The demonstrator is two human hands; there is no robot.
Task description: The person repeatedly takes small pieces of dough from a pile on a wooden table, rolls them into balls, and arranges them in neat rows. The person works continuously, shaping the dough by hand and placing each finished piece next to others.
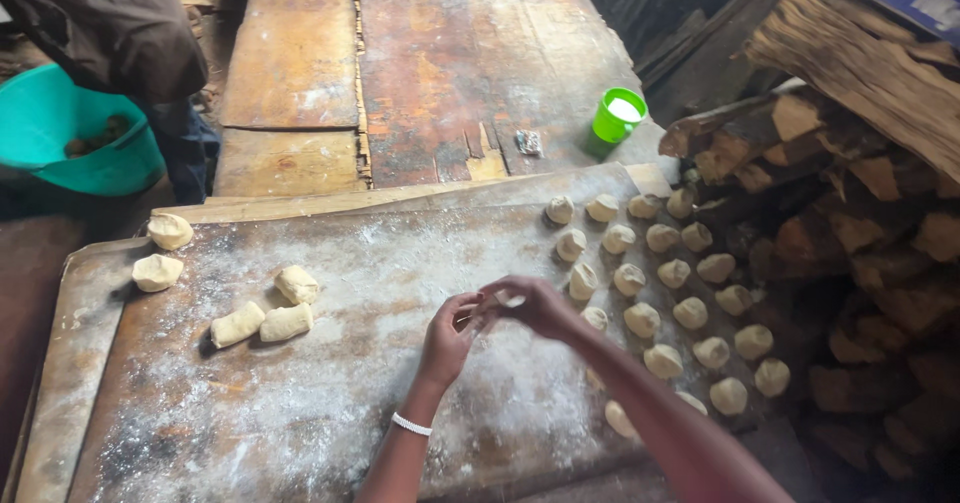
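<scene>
The left hand (447, 338) and the right hand (535, 305) are meeting above the floured board (330, 403), both curled narrow and pinching one small dough piece (507, 299) between their fingertips. The piece is sitting just above the board's middle, mostly hidden by the fingers, so its shape cannot be told. A white beaded bracelet (411, 424) is circling the left wrist.

From the hands, toward three o'clock, rows of shaped dough balls (672, 273) are lying in a slanting band along the board's right edge, close together, some touching. The nearest ball (583, 281) is sitting just beside the right hand's knuckles, and the right forearm is crossing over a few of the lower ones.

Toward nine o'clock, three cut dough chunks (286, 322) are lying in a loose cluster, touching one another. Farther out at ten o'clock, two rounder lumps (158, 271) are resting at the board's left corner.

At one o'clock, well apart, a green cup (619, 115) with white contents is standing upright on the worn wooden table (450, 63). At three o'clock, split firewood (860, 163) is piling beside the board. At eleven o'clock, another person in dark clothes (110, 23) is standing by a teal basin (70, 133).
</scene>
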